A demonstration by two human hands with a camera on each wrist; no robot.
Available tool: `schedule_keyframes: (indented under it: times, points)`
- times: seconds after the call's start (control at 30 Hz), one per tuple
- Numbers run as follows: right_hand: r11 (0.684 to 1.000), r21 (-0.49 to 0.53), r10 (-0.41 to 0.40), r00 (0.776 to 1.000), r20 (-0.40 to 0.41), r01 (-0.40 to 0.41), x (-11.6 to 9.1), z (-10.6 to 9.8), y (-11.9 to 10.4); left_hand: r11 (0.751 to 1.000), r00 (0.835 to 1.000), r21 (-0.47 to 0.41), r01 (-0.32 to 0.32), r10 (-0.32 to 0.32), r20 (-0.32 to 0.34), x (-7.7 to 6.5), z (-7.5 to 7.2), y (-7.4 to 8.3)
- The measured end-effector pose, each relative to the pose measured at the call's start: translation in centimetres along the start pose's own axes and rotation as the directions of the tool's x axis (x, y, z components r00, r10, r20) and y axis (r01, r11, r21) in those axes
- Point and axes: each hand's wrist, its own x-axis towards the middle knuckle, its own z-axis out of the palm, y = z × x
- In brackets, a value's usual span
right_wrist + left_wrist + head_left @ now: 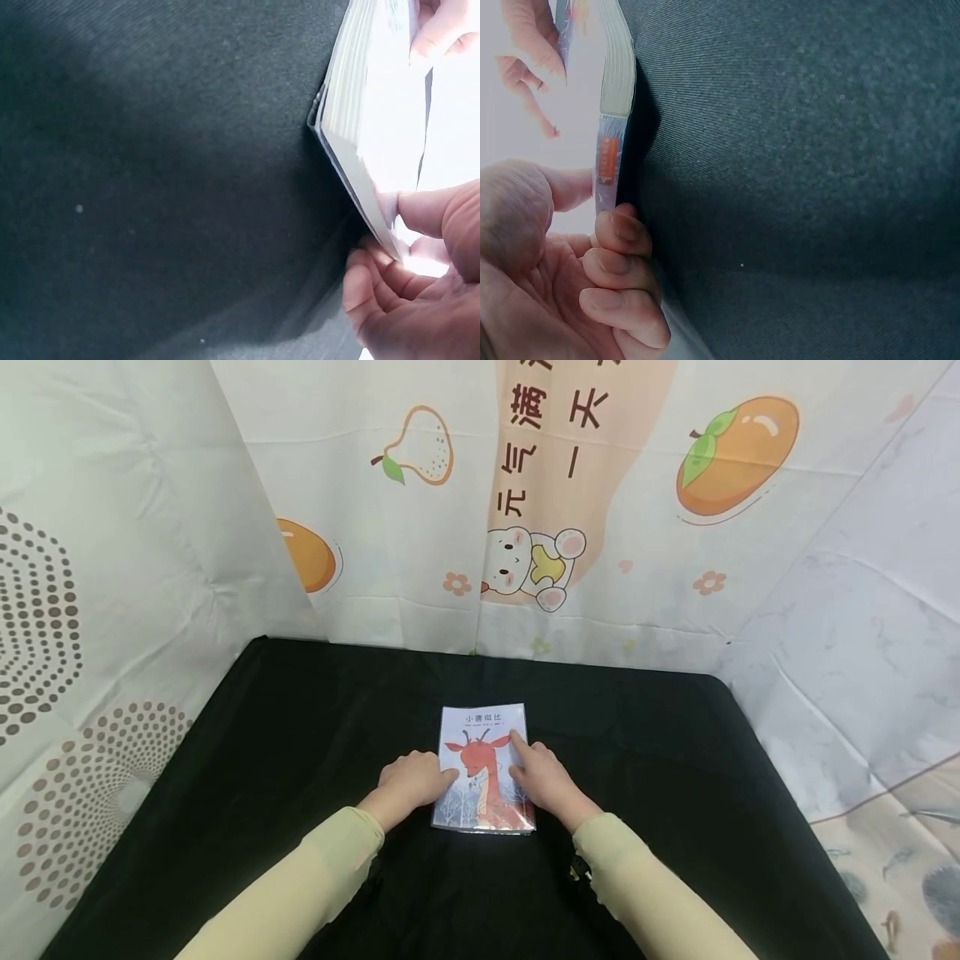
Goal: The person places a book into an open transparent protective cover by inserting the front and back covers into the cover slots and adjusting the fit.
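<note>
A picture book [480,777] with a red deer on its pale cover lies in front of me on the black cloth. My left hand [416,777] grips its left edge, thumb on the cover. In the left wrist view, that hand's curled fingers [622,262] are at the lower end of the spine, which bears an orange label. My right hand [543,777] holds the right edge; its index finger lies over the cover. The right wrist view shows the thumb above and curled fingers [367,281] beneath the book's corner. Glare washes out the cover in both wrist views.
Black cloth [315,718] covers the table around the book. White printed curtains [360,560] with fruit and a cartoon bear hang behind the far edge and along both sides. A small dark and yellow object [577,868] shows beside the right sleeve.
</note>
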Motion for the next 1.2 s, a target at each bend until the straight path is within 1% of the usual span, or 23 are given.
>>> schedule_keyframes:
  times: [0.07,0.17,0.43,0.53,0.8,1.07,1.2]
  points:
    - [0.999,-0.040,-0.008,1.000,0.000,0.008,-0.06,-0.01,-0.07,1.000,1.000,0.000,0.000,0.000,-0.001,-0.04,0.00,-0.02]
    - [0.997,-0.069,-0.023,1.000,-0.009,0.023,-0.13,0.03,-0.08,1.000,1.000,0.000,-0.002,0.002,0.000,-0.03,0.05,-0.09]
    - [0.996,-0.082,-0.048,0.999,-0.014,0.047,-0.42,-0.06,-0.26,1.000,1.000,0.010,-0.005,0.005,0.003,-0.09,0.03,-0.13]
    - [0.994,-0.102,-0.047,0.999,-0.014,0.045,-0.48,-0.12,-0.34,1.000,1.000,0.014,-0.005,0.005,0.003,-0.06,0.09,-0.18]
    - [0.978,-0.206,-0.031,0.999,0.004,0.032,-0.54,-0.12,-0.47,1.000,1.000,0.016,-0.003,0.003,0.013,-0.04,0.18,-0.26]
    - [0.968,-0.251,-0.021,1.000,0.021,0.026,-0.78,-0.18,-0.50,1.000,1.000,0.020,-0.008,0.007,0.016,-0.06,0.27,-0.32]
    - [0.968,-0.249,-0.016,1.000,0.016,0.020,-0.78,-0.17,-0.46,1.000,1.000,0.021,-0.003,0.002,0.024,-0.14,0.16,-0.31]
